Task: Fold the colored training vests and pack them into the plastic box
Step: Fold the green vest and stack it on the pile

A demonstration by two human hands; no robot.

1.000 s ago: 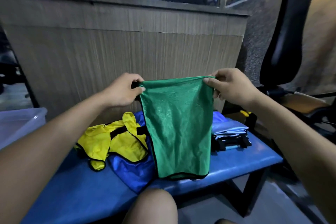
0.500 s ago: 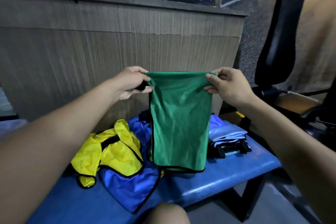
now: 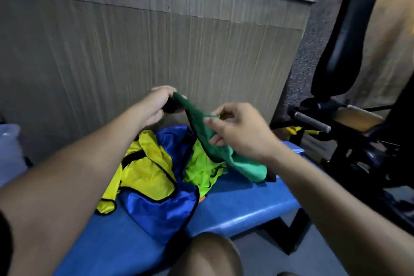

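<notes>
Green vest (image 3: 202, 127) gripped by left hand (image 3: 156, 105) and right hand (image 3: 237, 132) above blue worktop (image 3: 246, 204); wood-panelled wall (image 3: 134, 51) behind.

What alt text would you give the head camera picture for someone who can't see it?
A person's left hand and right hand hold a green vest above a blue bench. Yellow, blue and lime vests lie heaped on the bench.

Plastic box (image 3: 9, 141) cut off at left edge, green vest (image 3: 201, 127) partly behind right hand (image 3: 237, 132)
</notes>
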